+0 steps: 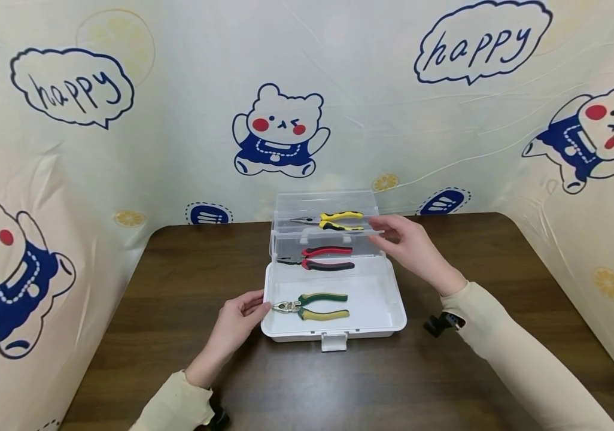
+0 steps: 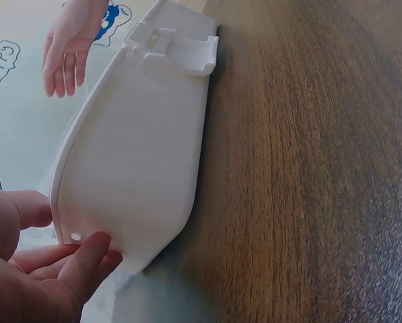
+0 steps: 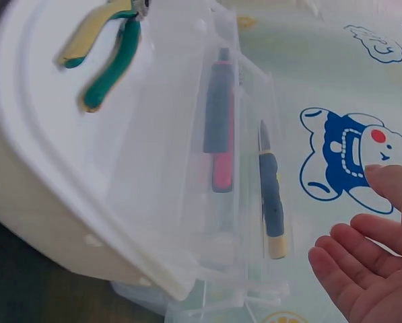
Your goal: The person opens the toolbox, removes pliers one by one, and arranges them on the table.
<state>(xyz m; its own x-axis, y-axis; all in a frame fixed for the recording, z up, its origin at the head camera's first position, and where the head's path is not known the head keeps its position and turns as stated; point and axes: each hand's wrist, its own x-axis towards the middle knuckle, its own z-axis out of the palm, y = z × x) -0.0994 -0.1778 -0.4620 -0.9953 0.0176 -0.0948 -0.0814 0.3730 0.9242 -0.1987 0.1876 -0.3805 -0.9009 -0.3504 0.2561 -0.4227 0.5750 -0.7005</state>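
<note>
An opened white plastic toolbox (image 1: 374, 296) stands mid-table, two clear trays (image 1: 285, 244) raised in steps behind it. Combination pliers with green and yellow handles (image 1: 322, 298) lie on its white floor. Red-and-black pliers (image 1: 328, 266) rest in the lower tray, and yellow-and-black long-nose pliers (image 1: 342, 226) in the upper one. My left hand (image 1: 238, 320) holds the box's left side, thumb at the rim and fingers against the outer wall (image 2: 130, 134). Beside the right end of the upper tray is my right hand (image 1: 412, 244), its palm and relaxed fingers holding nothing in the right wrist view.
The brown wooden table (image 1: 194, 263) extends around the box on both sides and in front. A white latch (image 1: 334, 342) hangs from the front wall. Behind, a cloth backdrop (image 1: 194, 120) printed with bears hangs down to the table's back edge.
</note>
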